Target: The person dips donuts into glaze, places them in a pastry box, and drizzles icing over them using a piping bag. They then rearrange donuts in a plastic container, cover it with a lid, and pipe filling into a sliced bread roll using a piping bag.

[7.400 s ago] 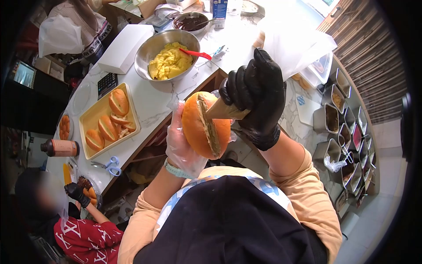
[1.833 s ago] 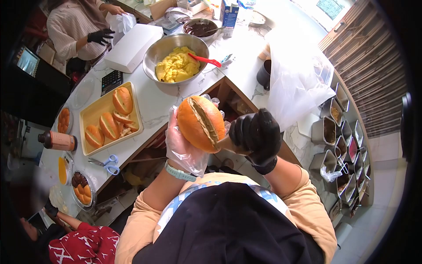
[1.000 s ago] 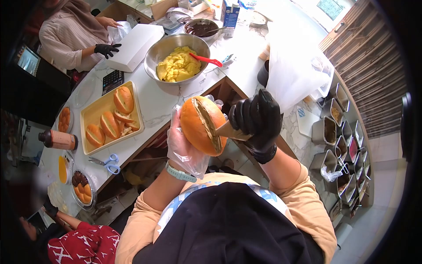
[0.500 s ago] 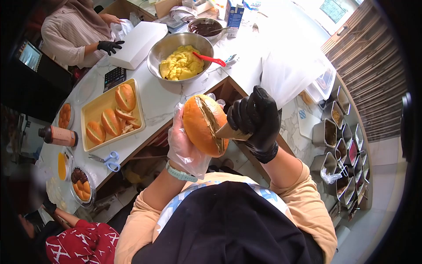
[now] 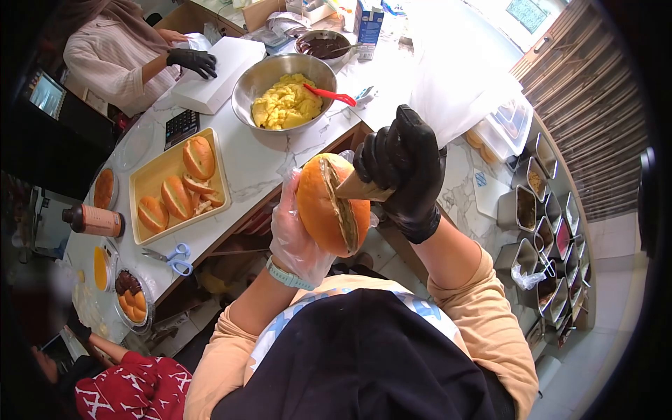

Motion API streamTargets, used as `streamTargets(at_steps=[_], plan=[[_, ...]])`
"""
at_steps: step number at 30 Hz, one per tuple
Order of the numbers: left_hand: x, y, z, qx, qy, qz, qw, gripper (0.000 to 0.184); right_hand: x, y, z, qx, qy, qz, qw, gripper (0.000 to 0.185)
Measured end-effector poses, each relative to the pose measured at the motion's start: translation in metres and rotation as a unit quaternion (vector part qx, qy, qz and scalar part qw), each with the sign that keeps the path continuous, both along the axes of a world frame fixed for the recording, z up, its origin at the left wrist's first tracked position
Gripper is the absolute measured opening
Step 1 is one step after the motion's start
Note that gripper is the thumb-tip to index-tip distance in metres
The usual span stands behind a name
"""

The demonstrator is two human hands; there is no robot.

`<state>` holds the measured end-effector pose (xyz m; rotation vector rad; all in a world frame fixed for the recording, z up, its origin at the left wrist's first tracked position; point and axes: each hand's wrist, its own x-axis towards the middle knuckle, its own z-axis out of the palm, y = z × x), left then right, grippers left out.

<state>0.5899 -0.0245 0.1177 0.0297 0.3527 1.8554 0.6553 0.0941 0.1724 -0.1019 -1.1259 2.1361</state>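
Note:
A round golden bun [image 5: 320, 210] with a long slit rests in my left hand [image 5: 297, 245], which wears a clear plastic glove and curls around its left side. Pale cream shows along the cut. My right hand [image 5: 404, 171], black-gloved, is closed in a fist around a piping bag [image 5: 455, 87]. The bag's translucent upper part spreads out above the fist, while its tan-coloured narrow end points left, at the upper part of the slit.
A steel bowl [image 5: 240, 94] holds yellow filling and a red-handled spatula [image 5: 329, 94]. Cut buns lie on a yellow tray [image 5: 145, 183]. Scissors [image 5: 171, 259] lie near the counter edge. Metal containers [image 5: 526, 206] stand at right. A co-worker's black-gloved hand [image 5: 192, 61] is over a white box [image 5: 222, 73].
My right hand and the piping bag's tip have moved up along the slit, from its lower end towards the top. The bun has shifted slightly right. The co-worker's gloved hand has moved over the box.

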Motion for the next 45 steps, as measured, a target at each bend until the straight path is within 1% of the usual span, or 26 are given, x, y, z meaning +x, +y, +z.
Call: streamTargets(at_steps=[2,5,8,11,14,17,20,21,24,27,30,33,36,39,42,44,45], plan=[[0.0,0.0,0.0,0.013,0.007,-0.005,1.0,0.051,-0.004,0.002,-0.004,0.007,0.016,0.0,1.0,0.042],[0.0,-0.002,0.001,0.0,0.003,-0.017,1.0,0.05,-0.013,0.006,-0.011,-0.072,0.103,0.0,0.992,0.035],[0.002,-0.002,0.001,-0.028,0.005,-0.006,1.0,0.05,-0.015,0.006,-0.008,-0.079,0.096,0.015,0.992,0.035],[0.001,-0.003,0.001,-0.027,-0.005,-0.006,1.0,0.051,-0.014,0.005,-0.002,-0.006,0.013,-0.011,1.0,0.041],[0.0,-0.005,0.001,-0.002,0.009,-0.033,0.999,0.051,-0.017,0.001,0.006,-0.039,0.007,-0.051,0.998,0.04],[0.001,-0.007,0.003,-0.008,0.011,-0.031,0.999,0.052,-0.019,0.009,-0.002,-0.161,0.101,-0.011,0.982,0.039],[0.0,-0.008,0.001,0.015,0.015,-0.026,0.999,0.054,-0.021,0.012,-0.003,-0.197,0.053,-0.001,0.979,0.04],[-0.001,-0.009,0.001,0.015,0.021,-0.028,0.999,0.054,-0.022,0.015,-0.008,-0.2,0.066,0.035,0.977,0.038],[-0.004,-0.011,0.0,0.021,0.03,-0.031,0.999,0.055,-0.022,0.009,-0.012,-0.181,0.043,0.028,0.982,0.037],[-0.006,-0.013,-0.005,0.028,0.027,-0.027,0.999,0.055,-0.023,0.002,-0.01,-0.156,0.048,0.028,0.986,0.037],[-0.008,-0.015,-0.006,0.014,0.025,-0.018,0.999,0.054,-0.024,-0.006,-0.006,-0.135,0.014,0.021,0.99,0.044],[-0.007,-0.014,-0.002,0.019,0.011,-0.001,1.0,0.053,-0.018,-0.009,-0.005,-0.113,0.002,0.034,0.993,0.045],[-0.007,-0.013,0.001,0.02,-0.001,0.015,1.0,0.051,-0.013,-0.01,-0.014,-0.118,0.033,0.074,0.99,0.038],[-0.008,-0.012,0.0,0.02,0.004,0.022,1.0,0.048,-0.008,-0.012,-0.014,-0.108,0.045,0.094,0.989,0.037],[-0.008,-0.012,-0.001,0.014,0.003,0.024,1.0,0.049,-0.007,-0.017,-0.003,-0.079,0.015,0.035,0.996,0.043],[-0.008,-0.012,-0.003,-0.001,0.019,0.019,1.0,0.052,-0.011,-0.012,-0.003,-0.083,0.036,0.025,0.996,0.043],[-0.008,-0.013,-0.003,0.012,0.022,0.006,1.0,0.052,-0.012,-0.01,-0.003,-0.085,0.047,0.02,0.995,0.043]])
